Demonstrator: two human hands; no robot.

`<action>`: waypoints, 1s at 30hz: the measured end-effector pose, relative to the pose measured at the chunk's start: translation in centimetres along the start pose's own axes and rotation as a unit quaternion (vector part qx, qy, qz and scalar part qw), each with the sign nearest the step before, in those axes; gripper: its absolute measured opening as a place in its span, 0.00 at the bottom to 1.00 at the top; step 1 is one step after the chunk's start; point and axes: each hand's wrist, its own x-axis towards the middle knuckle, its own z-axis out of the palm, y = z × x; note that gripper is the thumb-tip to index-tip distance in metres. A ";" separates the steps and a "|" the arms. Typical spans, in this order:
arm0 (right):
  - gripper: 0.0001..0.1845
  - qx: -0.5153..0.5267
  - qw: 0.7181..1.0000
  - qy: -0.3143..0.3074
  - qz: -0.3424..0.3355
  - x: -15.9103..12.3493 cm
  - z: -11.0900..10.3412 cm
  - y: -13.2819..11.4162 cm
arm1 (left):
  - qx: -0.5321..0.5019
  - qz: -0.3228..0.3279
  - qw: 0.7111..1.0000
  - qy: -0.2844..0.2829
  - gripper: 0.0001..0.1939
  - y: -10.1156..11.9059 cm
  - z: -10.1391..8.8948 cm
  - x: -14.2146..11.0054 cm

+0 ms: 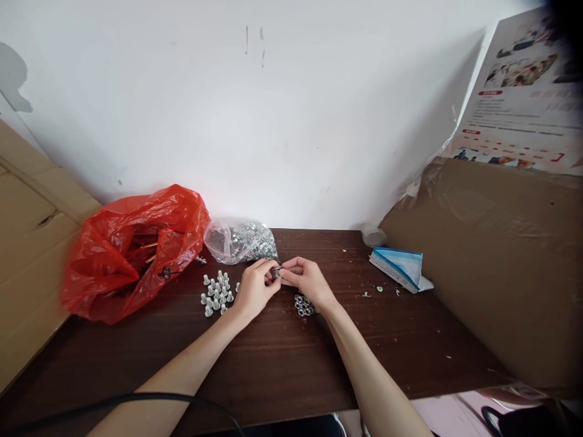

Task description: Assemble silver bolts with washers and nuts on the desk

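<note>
Between my two hands is a small stack of metal washers [276, 272], pinched by the fingertips from both sides. My left hand [255, 287] has its fingers and thumb closed on the stack's left side. From the right, the thumb and fingers of my right hand [310, 281] press together on it. Pale metal bolts [216, 294] stand in a group on the table, left of my left hand. Just under my right wrist lies a cluster of shiny hex nuts [303, 305], partly covered by the hand.
A clear bag of small metal hardware [255, 241] lies behind my hands. To the left sits a red plastic bag [136, 255]. A blue-and-white folded packet [398, 267] and paper scraps are at the right. Cardboard [496, 261] flanks the dark table [273, 376]; a black cable crosses the front.
</note>
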 end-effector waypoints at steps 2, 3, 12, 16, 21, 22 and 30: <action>0.21 -0.011 1.000 0.014 -0.001 0.0 -0.1 0.0 | -0.010 -0.007 1.000 0.009 0.12 0.0 0.0 0.0; 0.21 -0.020 1.000 0.022 -0.003 0.0 -0.1 0.0 | -0.016 -0.012 1.000 0.014 0.12 0.0 0.1 0.1; 0.15 0.005 0.998 0.057 -0.023 0.1 -1.3 -0.9 | 0.025 -0.028 0.999 0.007 0.09 0.0 0.0 0.0; 0.15 0.043 0.997 0.062 -0.018 0.2 -1.5 -1.0 | 0.074 -0.023 0.997 -0.019 0.10 0.1 0.0 -0.1; 0.14 0.034 0.998 0.055 -0.014 0.5 -1.0 -0.2 | 0.156 -0.001 0.988 -0.019 0.08 0.2 -0.1 0.1; 0.14 0.024 0.998 0.057 -0.014 0.6 -0.9 0.0 | 0.158 0.001 0.987 -0.019 0.08 0.1 -0.1 0.1; 0.09 -0.090 0.994 0.034 -0.060 0.9 -0.7 0.7 | 0.157 0.016 0.987 -0.024 0.09 -0.1 0.0 0.1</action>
